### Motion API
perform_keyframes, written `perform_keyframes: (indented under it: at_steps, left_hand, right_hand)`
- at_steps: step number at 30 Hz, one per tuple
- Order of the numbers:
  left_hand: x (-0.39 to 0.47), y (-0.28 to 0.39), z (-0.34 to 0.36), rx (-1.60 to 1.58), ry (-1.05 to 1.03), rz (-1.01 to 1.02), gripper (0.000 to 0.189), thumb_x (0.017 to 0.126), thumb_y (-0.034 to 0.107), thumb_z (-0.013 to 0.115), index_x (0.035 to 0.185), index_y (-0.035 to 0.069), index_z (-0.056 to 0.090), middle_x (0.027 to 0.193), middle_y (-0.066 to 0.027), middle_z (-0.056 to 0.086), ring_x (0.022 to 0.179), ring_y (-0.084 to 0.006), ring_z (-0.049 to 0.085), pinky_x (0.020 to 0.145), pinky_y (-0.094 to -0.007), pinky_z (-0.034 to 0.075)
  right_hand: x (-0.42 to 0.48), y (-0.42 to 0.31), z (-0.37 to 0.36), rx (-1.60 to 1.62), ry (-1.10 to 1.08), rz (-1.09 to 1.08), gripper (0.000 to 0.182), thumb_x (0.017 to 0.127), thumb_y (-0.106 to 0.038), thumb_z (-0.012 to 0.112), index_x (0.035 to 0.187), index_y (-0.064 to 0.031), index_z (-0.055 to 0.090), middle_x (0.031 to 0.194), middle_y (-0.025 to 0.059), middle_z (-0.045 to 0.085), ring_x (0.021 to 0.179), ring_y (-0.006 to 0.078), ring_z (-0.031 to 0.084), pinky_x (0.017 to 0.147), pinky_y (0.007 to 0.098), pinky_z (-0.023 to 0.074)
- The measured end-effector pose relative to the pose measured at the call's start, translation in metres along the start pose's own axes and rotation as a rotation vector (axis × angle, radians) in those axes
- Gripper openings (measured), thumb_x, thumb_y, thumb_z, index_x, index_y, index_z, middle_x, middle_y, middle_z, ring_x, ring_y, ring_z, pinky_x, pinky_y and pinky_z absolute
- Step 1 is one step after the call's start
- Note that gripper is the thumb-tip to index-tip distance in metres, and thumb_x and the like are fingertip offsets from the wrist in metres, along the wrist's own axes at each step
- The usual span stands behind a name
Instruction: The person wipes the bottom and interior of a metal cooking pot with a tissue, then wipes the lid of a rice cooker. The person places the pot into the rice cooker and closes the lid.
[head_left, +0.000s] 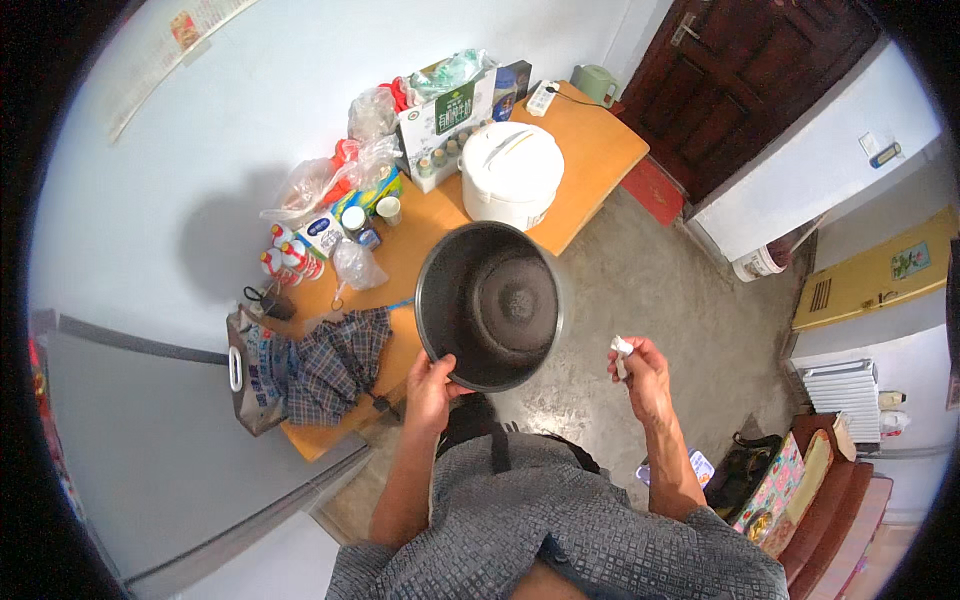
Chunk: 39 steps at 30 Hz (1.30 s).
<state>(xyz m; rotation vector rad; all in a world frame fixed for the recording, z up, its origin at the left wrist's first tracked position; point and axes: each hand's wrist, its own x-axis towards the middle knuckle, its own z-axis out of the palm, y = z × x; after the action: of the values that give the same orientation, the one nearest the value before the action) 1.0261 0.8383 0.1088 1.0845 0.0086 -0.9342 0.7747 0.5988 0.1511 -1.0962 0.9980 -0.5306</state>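
My left hand (429, 397) grips the near rim of a dark inner cooking pot (487, 304), thumb over the edge. The pot is tilted so that its inside faces me, and nothing lies in it. A crumpled piece of white tissue or cloth (622, 347) is pinched between the fingers of my right hand (645, 375), held apart from the pot over the floor. Just beyond the pot, a white rice cooker (511, 172) stands on the wooden table (592, 142) with its lid down.
A checked folding umbrella (337, 367) and a grey bag (255, 367) lie at the table's near left. Bottles (300, 259), a paper cup (388, 210), plastic bags (307, 187) and a carton (450, 124) line the wall. At right are a wooden sofa (832, 510) and a radiator (841, 397).
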Motion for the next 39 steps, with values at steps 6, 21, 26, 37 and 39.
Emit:
perform_keyframes:
  at_steps: [6,21,26,37,39]
  left_hand:
    - [0.084,0.023,-0.036,-0.400,-0.047,-0.235,0.037,0.103,0.027,0.056,0.133,0.006,0.057,0.121,-0.0101,0.068,0.110,-0.0252,0.069,0.086,-0.0434,0.064]
    - [0.240,0.049,0.084,-1.235,-0.683,-0.266,0.074,0.106,0.028,0.050,0.153,-0.015,0.011,0.088,-0.0151,0.049,0.054,-0.0165,0.058,0.037,-0.0224,0.051]
    - [0.258,0.058,0.133,-1.370,-0.546,-0.177,0.065,0.109,0.023,0.045,0.153,-0.015,0.016,0.086,-0.0157,0.049,0.053,-0.0185,0.059,0.039,-0.0251,0.053]
    - [0.250,0.051,0.146,-1.362,-0.342,0.140,0.063,0.108,0.022,0.046,0.151,-0.015,0.020,0.086,-0.0174,0.048,0.053,-0.0199,0.060,0.034,-0.0259,0.051]
    - [0.243,0.048,0.137,-1.389,-0.254,0.121,0.045,0.106,0.024,0.049,0.133,-0.011,0.039,0.090,-0.0204,0.052,0.052,-0.0171,0.056,0.033,-0.0243,0.050]
  right_hand:
    - [0.101,-0.057,0.060,0.079,-0.083,-0.066,0.022,0.094,-0.001,0.053,0.108,0.0006,0.070,0.100,0.0070,0.070,0.087,0.0144,0.064,0.073,0.0301,0.0509]
    - [0.330,-0.135,0.109,-0.066,-0.298,-0.036,0.020,0.092,-0.003,0.056,0.104,-0.0013,0.072,0.094,0.0048,0.069,0.083,0.0117,0.063,0.069,0.0273,0.0483]
    - [0.421,-0.165,0.150,-0.485,-0.548,-0.349,0.021,0.095,-0.014,0.059,0.102,-0.0014,0.075,0.102,0.0085,0.071,0.088,0.0185,0.066,0.078,0.0328,0.0527]
    - [0.502,-0.150,0.266,-1.768,-1.161,-0.629,0.056,0.087,-0.057,0.069,0.097,-0.0029,0.076,0.098,0.0190,0.075,0.094,0.0352,0.072,0.080,0.0475,0.0570]
    - [0.507,-0.149,0.271,-1.776,-1.167,-0.594,0.057,0.086,-0.059,0.069,0.096,-0.0033,0.077,0.097,0.0190,0.075,0.095,0.0353,0.072,0.079,0.0476,0.0570]
